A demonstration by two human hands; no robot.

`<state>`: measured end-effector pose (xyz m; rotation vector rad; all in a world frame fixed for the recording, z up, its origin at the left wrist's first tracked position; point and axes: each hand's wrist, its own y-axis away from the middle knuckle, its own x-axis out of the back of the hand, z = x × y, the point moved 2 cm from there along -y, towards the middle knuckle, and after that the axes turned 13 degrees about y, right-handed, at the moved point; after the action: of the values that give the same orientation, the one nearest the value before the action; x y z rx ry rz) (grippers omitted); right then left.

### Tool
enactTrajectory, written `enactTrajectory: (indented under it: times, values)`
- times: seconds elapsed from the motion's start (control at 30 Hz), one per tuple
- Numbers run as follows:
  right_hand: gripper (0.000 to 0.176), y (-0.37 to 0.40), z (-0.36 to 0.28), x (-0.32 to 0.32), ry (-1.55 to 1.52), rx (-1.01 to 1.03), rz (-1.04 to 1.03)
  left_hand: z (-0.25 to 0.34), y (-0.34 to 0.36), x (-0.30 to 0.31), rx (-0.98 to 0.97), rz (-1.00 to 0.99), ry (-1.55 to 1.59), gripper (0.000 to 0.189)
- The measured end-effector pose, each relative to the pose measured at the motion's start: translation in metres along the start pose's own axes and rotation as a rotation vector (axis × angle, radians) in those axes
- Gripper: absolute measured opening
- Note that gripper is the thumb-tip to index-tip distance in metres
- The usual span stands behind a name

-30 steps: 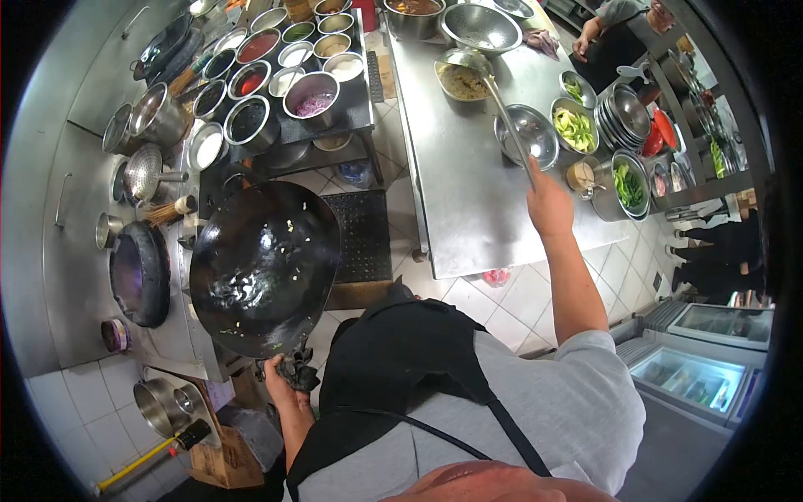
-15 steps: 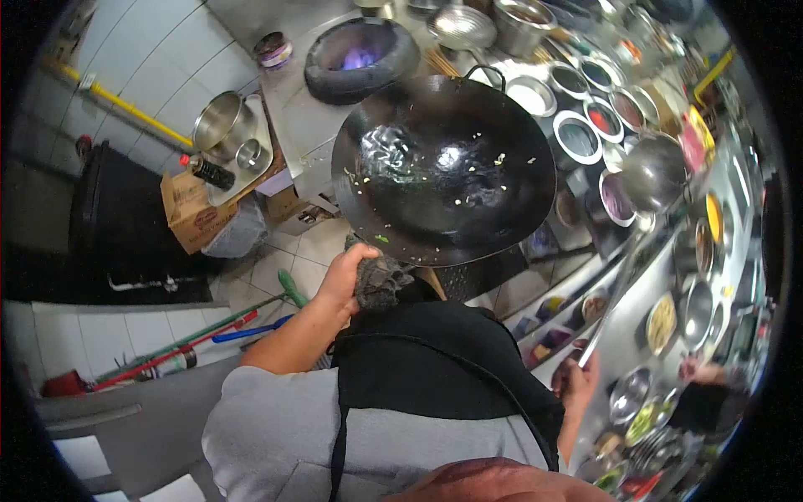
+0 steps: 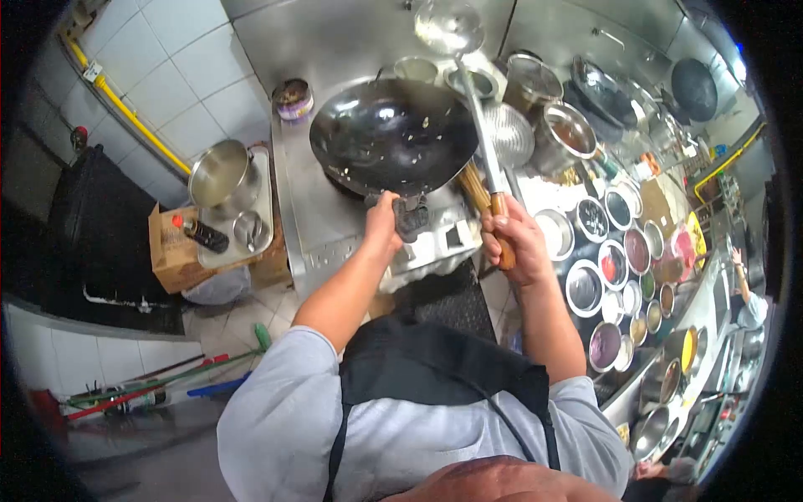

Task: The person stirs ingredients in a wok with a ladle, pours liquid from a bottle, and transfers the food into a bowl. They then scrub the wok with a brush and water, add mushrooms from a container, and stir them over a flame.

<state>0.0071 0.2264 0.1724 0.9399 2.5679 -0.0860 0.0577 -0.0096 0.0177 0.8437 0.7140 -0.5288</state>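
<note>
My left hand point(image 3: 385, 222) is closed round a dark grey cloth point(image 3: 411, 219), which covers the near edge of the black wok point(image 3: 376, 146). The wok sits over the stove point(image 3: 314, 213), tilted, with small pale food bits on its inside. Its burner is hidden beneath it. In my right hand point(image 3: 523, 243) is a long ladle point(image 3: 479, 109), gripped by its wooden handle and held upright. The ladle's round metal bowl points away from me, above the back of the stove.
To the right stand several bowls of ingredients point(image 3: 584, 284), a metal pot point(image 3: 569, 130) and a perforated strainer point(image 3: 507, 134). A tray point(image 3: 255, 180) with a steel pot point(image 3: 224, 176) and a dark bottle point(image 3: 205, 235) is at the left. At far right another person's arm point(image 3: 741, 280) shows.
The wok has moved away from me onto the stove, covering the burner flame. My right hand has come up from low on the right, bringing the ladle over to the stove.
</note>
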Motion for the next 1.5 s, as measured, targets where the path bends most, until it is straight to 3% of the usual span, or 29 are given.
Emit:
enactTrajectory:
  times: [0.07, 0.1, 0.17, 0.2, 0.23, 0.27, 0.33, 0.4, 0.43, 0.47, 0.53, 0.6, 0.67, 0.7, 0.73, 0.8, 0.93, 0.97, 1.0, 1.07, 1.13, 1.2, 1.27, 1.33, 1.4, 1.47, 1.5]
  values:
    - [0.035, -0.050, -0.002, 0.017, 0.090, -0.006, 0.027, 0.006, -0.017, -0.010, -0.005, -0.006, -0.008, 0.021]
    - [0.023, -0.081, -0.004, 0.022, 0.275, 0.005, 0.029, 0.008, -0.026, -0.013, -0.011, 0.025, -0.003, 0.020]
    - [0.027, -0.146, -0.012, 0.036, 0.673, -0.097, 0.180, 0.011, -0.043, -0.019, -0.030, 0.066, 0.009, 0.019]
    - [0.037, -0.187, -0.006, 0.056, 0.840, -0.007, 0.283, 0.012, -0.051, -0.020, -0.009, 0.116, 0.032, 0.019]
    - [0.049, -0.218, -0.021, 0.058, 1.211, 0.152, 0.316, 0.011, -0.060, -0.024, 0.009, 0.161, 0.058, 0.020]
    - [0.037, -0.250, -0.028, 0.060, 1.293, -0.016, 0.282, 0.010, -0.053, -0.031, -0.021, 0.172, 0.028, 0.029]
    - [0.042, -0.323, -0.012, 0.084, 1.652, 0.109, 0.329, 0.004, -0.059, -0.015, 0.048, 0.214, -0.026, 0.039]
    - [0.041, -0.393, 0.034, 0.124, 1.821, 0.198, 0.295, -0.005, -0.066, 0.023, 0.269, 0.145, -0.085, 0.044]
    - [0.041, -0.422, 0.044, 0.132, 1.988, 0.282, 0.291, -0.003, -0.040, 0.016, 0.260, 0.149, -0.081, 0.042]
    - [0.041, -0.441, 0.035, 0.125, 1.981, 0.298, 0.268, -0.001, -0.005, 0.002, 0.257, 0.152, -0.085, 0.040]
    - [0.029, -0.466, 0.018, 0.110, 2.100, -0.194, -0.330, -0.006, 0.037, 0.005, 0.100, 0.094, -0.008, 0.036]
    - [0.008, -0.484, 0.003, 0.132, 0.630, -0.483, 0.042, -0.014, 0.055, 0.056, 0.048, 0.125, -0.037, 0.032]
    - [0.016, -0.478, -0.032, 0.131, 0.568, -0.561, 0.056, -0.014, 0.088, 0.066, -0.040, 0.297, -0.049, 0.030]
    - [0.016, -0.477, -0.042, 0.136, 0.860, -0.523, -0.092, -0.017, 0.098, 0.073, -0.036, 0.301, -0.055, 0.030]
    - [0.016, -0.481, -0.044, 0.142, 0.856, -0.527, -0.090, -0.020, 0.108, 0.080, -0.078, 0.360, -0.076, 0.030]
    - [0.013, -0.489, -0.051, 0.151, 1.281, -0.437, -0.149, -0.022, 0.111, 0.079, -0.116, 0.421, -0.091, 0.030]
    - [0.007, -0.474, -0.046, 0.151, 1.025, -0.482, -0.154, -0.025, 0.102, 0.068, -0.081, 0.417, -0.074, 0.032]
    - [0.018, -0.482, -0.042, 0.159, 1.855, -0.236, -0.460, -0.022, 0.099, 0.061, -0.062, 0.387, -0.141, 0.033]
    - [0.018, -0.467, -0.053, 0.162, 1.853, -0.244, -0.450, -0.021, 0.094, 0.055, -0.042, 0.352, -0.207, 0.034]
    - [0.033, -0.420, -0.072, 0.174, 1.831, -0.050, -0.188, -0.017, 0.086, 0.053, -0.023, 0.371, -0.297, 0.034]
    - [0.039, -0.394, -0.047, 0.221, 1.713, 0.207, 0.031, -0.015, 0.084, 0.055, -0.009, 0.397, -0.378, 0.034]
    - [0.037, -0.352, -0.035, 0.245, 1.674, 0.181, 0.142, -0.012, 0.089, 0.054, -0.145, 0.401, -0.389, 0.033]
    - [0.036, -0.347, -0.033, 0.257, 1.626, 0.163, 0.254, -0.013, 0.099, 0.057, -0.141, 0.441, -0.392, 0.032]
    - [0.032, -0.367, -0.032, 0.269, 1.674, -0.059, 0.369, -0.018, 0.111, 0.068, -0.112, 0.520, -0.255, 0.033]
    - [0.030, -0.418, -0.013, 0.310, 1.787, -0.015, 0.318, -0.022, 0.120, 0.070, -0.102, 0.528, -0.202, 0.035]
    - [0.013, -0.457, -0.008, 0.315, 1.768, -0.330, 0.185, -0.024, 0.125, 0.064, -0.077, 0.492, -0.117, 0.035]
    - [0.013, -0.472, -0.009, 0.316, 1.765, -0.321, 0.177, -0.024, 0.128, 0.063, -0.088, 0.495, -0.116, 0.035]
